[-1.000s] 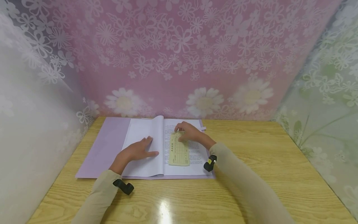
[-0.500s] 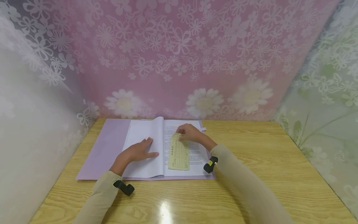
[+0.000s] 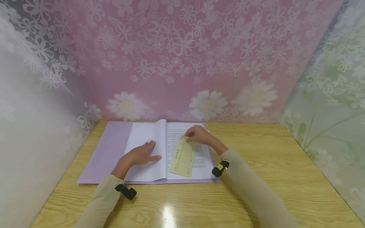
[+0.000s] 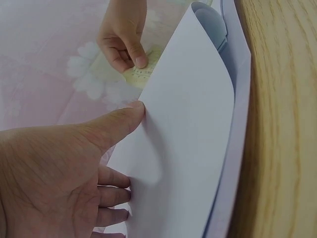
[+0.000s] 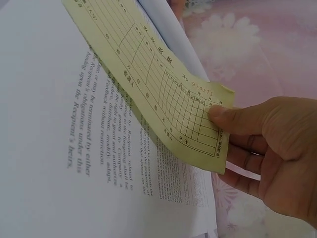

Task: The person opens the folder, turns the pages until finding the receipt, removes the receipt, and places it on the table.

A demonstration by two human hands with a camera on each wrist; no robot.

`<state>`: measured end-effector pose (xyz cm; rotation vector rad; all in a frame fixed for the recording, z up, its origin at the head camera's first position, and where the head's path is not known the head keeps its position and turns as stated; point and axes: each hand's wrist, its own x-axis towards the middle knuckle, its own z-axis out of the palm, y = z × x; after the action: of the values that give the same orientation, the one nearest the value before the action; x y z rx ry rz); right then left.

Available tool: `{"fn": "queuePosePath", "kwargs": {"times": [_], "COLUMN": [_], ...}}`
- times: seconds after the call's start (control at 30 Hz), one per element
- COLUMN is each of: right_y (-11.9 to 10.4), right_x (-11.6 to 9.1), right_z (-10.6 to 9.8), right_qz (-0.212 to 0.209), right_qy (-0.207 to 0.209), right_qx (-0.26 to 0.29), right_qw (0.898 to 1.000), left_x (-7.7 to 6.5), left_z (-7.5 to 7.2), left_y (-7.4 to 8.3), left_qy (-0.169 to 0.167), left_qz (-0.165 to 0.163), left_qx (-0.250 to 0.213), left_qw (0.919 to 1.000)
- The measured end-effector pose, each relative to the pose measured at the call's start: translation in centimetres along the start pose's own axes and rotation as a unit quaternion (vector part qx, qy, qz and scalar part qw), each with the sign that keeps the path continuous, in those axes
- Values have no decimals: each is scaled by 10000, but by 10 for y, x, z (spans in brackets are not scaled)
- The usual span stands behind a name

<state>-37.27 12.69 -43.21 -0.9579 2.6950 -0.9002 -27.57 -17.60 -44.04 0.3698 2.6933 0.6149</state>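
Observation:
A yellow receipt slip (image 3: 183,158) with a printed grid slants over the printed page (image 3: 201,164) on the right of an open lilac folder (image 3: 109,152). My right hand (image 3: 198,134) pinches its far end between thumb and fingers; in the right wrist view the slip (image 5: 163,99) bends up off the page. My left hand (image 3: 139,154) rests with spread fingers on the turned white sheets (image 3: 161,171). In the left wrist view the thumb of my left hand (image 4: 64,163) lies at the edge of the curled sheet (image 4: 188,99).
The folder lies on a wooden table (image 3: 256,152) near its back edge. A pink flowered wall covering (image 3: 182,79) rises behind, and pale flowered coverings stand at the left and right sides. A black wrist camera (image 3: 220,168) sits on the right sleeve.
My right hand has lifted the slip's far end and moved slightly right, so the slip now tilts, its near end lower in view. My left hand stays in place.

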Motion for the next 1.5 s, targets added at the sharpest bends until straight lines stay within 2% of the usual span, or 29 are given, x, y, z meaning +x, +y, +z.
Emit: {"fn": "queuePosePath", "kwargs": {"times": [0.5, 0.83, 1.17, 1.5], "right_y": [13, 19, 26, 44], "right_x": [-18, -32, -48, -63], "right_z": [-20, -37, -53, -67], "right_qz": [-75, 226, 364, 1082], "right_qy": [-39, 97, 464, 717], "right_qx": [821, 944, 1658, 2070], "right_qw": [9966, 9952, 9844, 9697], "left_x": [0, 0, -1, 0], "left_z": [0, -1, -1, -1], "left_y": [0, 1, 0, -2], "left_qy": [12, -24, -35, -14], "left_qz": [0, 23, 38, 121], "left_qx": [15, 13, 13, 19], "left_qw": [10000, 10000, 10000, 9999]}}
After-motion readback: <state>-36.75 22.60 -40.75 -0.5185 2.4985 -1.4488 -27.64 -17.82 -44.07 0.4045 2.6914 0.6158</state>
